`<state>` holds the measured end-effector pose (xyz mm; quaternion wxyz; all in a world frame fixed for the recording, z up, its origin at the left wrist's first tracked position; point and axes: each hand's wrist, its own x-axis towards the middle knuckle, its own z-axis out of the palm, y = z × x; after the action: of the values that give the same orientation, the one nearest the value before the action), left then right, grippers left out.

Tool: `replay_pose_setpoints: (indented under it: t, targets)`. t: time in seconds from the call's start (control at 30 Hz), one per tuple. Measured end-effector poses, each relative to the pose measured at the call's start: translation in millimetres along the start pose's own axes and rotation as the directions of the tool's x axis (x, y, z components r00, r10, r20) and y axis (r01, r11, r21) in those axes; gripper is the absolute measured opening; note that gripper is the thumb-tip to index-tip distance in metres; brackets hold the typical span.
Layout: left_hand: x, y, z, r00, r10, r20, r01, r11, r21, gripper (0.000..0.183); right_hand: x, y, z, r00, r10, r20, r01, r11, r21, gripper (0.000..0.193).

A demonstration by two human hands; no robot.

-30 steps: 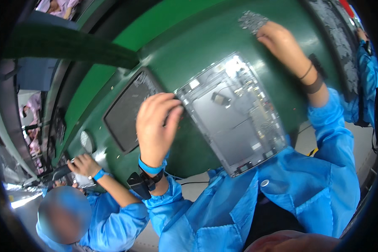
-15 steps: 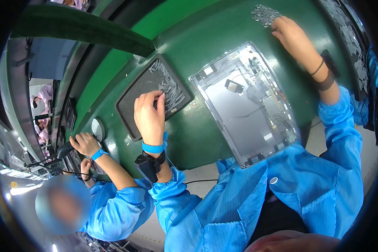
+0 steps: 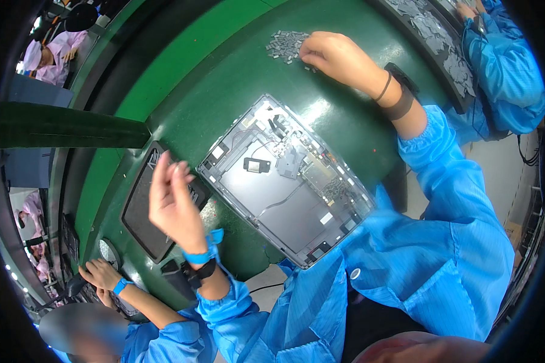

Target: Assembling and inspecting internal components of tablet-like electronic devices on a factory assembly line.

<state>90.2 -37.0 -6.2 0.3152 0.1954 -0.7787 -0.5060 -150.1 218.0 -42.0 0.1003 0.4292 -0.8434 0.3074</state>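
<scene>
Green workbench: its smooth bare top (image 3: 369,139) runs under everything; the near edge passes below the opened device, close against the blue jacket (image 3: 406,254).
Opened device: a thin, grey, rectangular metal housing with bare circuitry (image 3: 278,212) lies flat and slanted between the two hands, its lower corner reaching the jacket at the near edge.
Loose part on it: a small black block with a pale label (image 3: 257,165) rests inside the upper left of the housing.
Left hand: raised (image 3: 175,206) at the left of the housing and apart from it, over the tray's right side; thumb and forefinger nearly meet, and whether they grip anything cannot be told.
Right hand: beyond the housing's far end (image 3: 336,54), fingers curled down at the small pieces; whether one is pinched is hidden.
Small pieces: a loose heap of grey oblong bits (image 3: 284,45), well apart from the housing.
Dark shallow tray: raised-rimmed (image 3: 136,227), left of the housing with a narrow green gap; grey strips (image 3: 154,159) lie in it.
Open room: bare green between heap and housing, and rightward toward the long black tray (image 3: 421,65).
</scene>
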Motion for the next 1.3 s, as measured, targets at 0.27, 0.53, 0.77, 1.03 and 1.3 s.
replay_pose_setpoints:
  t: [0.27, 0.53, 0.77, 1.03, 1.3]
  targets:
    - [-14.0, 11.1, 50.1, 0.963, -0.119, 0.244, 0.19, 0.936, -0.296, 0.022, -7.6, -13.0, -5.4, 0.992, 0.095, 0.081, -0.088, 0.992, -0.088, 0.01]
    - [-18.5, -0.3, 52.4, 0.956, -0.142, 0.255, 0.244, 0.871, -0.426, 0.029, -6.6, -15.1, 3.9, 0.997, 0.034, 0.072, -0.015, 0.971, -0.239, 0.01]
    - [-21.8, -4.7, 49.3, 0.943, -0.168, 0.288, 0.281, 0.864, -0.417, 0.026, -1.6, -12.9, 0.5, 0.999, 0.039, 0.026, -0.035, 0.992, -0.12, 0.01]
    - [-23.2, -2.9, 50.4, 0.948, -0.166, 0.273, 0.27, 0.871, -0.41, 0.027, 0.1, -6.1, 3.7, 0.998, -0.058, 0.028, 0.062, 0.984, -0.168, 0.009]
    - [-23.1, -4.8, 51.7, 0.95, -0.162, 0.266, 0.266, 0.868, -0.42, 0.026, 1.2, 2.3, 6.2, 0.997, -0.078, 0.013, 0.079, 0.973, -0.218, 0.009]
